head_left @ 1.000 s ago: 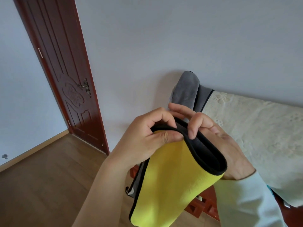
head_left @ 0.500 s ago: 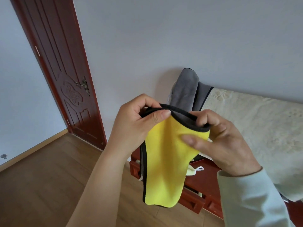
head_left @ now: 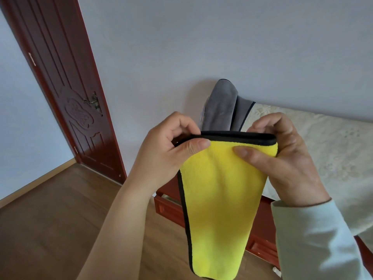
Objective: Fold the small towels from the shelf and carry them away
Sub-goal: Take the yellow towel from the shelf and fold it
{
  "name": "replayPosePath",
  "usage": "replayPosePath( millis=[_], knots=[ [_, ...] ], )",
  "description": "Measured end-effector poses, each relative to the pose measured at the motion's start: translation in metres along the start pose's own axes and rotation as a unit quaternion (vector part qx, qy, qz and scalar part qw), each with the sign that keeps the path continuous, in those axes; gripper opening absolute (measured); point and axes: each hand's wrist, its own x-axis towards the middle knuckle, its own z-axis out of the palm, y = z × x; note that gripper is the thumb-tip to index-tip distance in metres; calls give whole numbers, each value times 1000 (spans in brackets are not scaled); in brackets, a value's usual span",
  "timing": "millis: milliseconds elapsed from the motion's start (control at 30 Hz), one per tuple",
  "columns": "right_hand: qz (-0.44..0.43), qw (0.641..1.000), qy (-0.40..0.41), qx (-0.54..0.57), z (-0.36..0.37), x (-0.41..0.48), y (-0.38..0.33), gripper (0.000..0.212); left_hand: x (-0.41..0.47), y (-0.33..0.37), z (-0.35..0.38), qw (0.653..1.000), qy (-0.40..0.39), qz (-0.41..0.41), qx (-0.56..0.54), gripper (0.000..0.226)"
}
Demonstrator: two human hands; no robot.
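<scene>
A small yellow towel (head_left: 220, 203) with black edging hangs folded in front of me, its top edge held level. My left hand (head_left: 167, 156) pinches the top left corner between thumb and fingers. My right hand (head_left: 286, 158) grips the top right corner, thumb lying across the yellow face. Behind the hands, a grey towel (head_left: 222, 106) with dark trim is draped over the end of the red wooden furniture (head_left: 171, 209).
A cream lace cloth (head_left: 333, 150) covers the furniture top at right. A dark red door (head_left: 66, 81) stands closed at left. Wooden floor (head_left: 50, 219) spreads below, and a pale wall (head_left: 201, 47) rises behind.
My hands have drawn apart, pulling the towel's top edge out straight and wider. The towel now hangs longer and flatter than before.
</scene>
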Motion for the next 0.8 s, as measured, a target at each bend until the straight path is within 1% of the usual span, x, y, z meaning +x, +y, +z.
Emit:
replayPosePath(
  millis=[67, 133, 200, 300, 333, 433, 533, 600, 667, 733, 767, 800],
  knots=[
    [0, 1000, 2, 9, -2, -1, -1, 39, 1, 1, 5, 999, 7, -6, -39, 26],
    [4, 1000, 6, 22, -3, -2, -1, 38, 0, -1, 11, 997, 9, -9, -76, 34],
    [6, 1000, 9, 24, -5, -3, -3, 36, -2, -6, 17, 993, -7, -22, -115, 46],
    [9, 999, 35, 1, -9, -4, -4, 32, -5, -17, 24, 986, -43, -85, -136, 67],
    [9, 999, 39, 2, -10, -5, -5, 31, -6, -21, 26, 985, -49, -105, -130, 67],
    [14, 998, 56, 15, -14, -7, -5, 31, -7, -27, 36, 986, -60, -130, -87, 46],
    [47, 996, 76, 31, -20, -9, -6, 32, -3, -24, 46, 986, -41, -121, -110, 27],
    [75, 992, 81, 60, -25, -13, -6, 33, 2, -17, 53, 983, -43, -108, -144, 25],
    [110, 987, 73, 94, -29, -17, -3, 40, 7, -10, 59, 979, -50, -102, -167, 26],
    [151, 983, 60, 90, -30, -23, 2, 49, 10, -3, 63, 980, -56, -92, -164, 24],
    [165, 982, 51, 82, -30, -25, 3, 51, 11, 0, 65, 983, -62, -87, -152, 21],
    [175, 981, 46, 77, -29, -28, 4, 47, 12, 2, 67, 984, -68, -87, -137, 19]
  ],
)
